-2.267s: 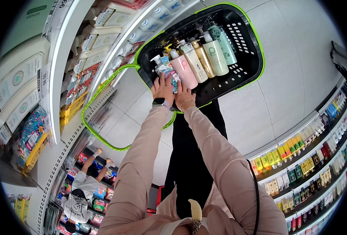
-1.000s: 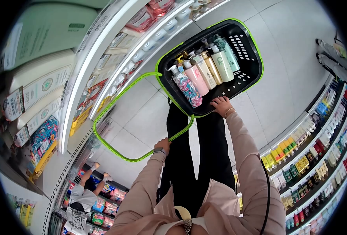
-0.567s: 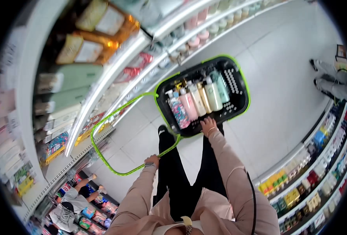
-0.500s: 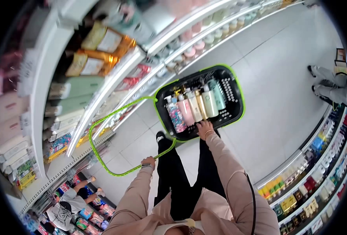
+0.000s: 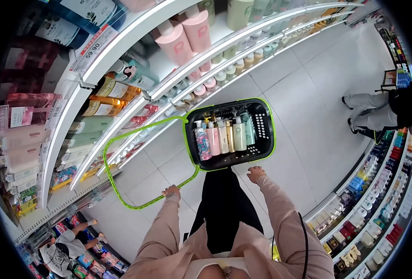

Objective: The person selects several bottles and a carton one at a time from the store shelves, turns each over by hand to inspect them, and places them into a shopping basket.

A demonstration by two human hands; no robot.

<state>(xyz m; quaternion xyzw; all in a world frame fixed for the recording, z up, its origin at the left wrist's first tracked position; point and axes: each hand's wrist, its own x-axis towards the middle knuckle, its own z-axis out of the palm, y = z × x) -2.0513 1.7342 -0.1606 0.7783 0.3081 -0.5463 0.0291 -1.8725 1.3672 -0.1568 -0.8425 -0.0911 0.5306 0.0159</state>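
Note:
A black shopping basket with a green rim is in front of my legs, its long green handle swung out to the left. My left hand is closed around the near side of that handle. Below the basket's near edge, my right hand is apart from it, fingers loosely spread with nothing in them. Several pump bottles lie in a row inside: a floral bottle, a pink bottle, a cream bottle, a gold bottle, a pale green bottle and a mint bottle.
Shelves with pink pump bottles and orange bottles rise along the left. A curved shelf of small goods stands at lower right. One person stands at far right, another at lower left. Grey floor tiles lie between.
My right hand has come off the basket's near edge and moved down and slightly right. My left hand stays on the handle. The view has shifted, with more of the left shelves showing.

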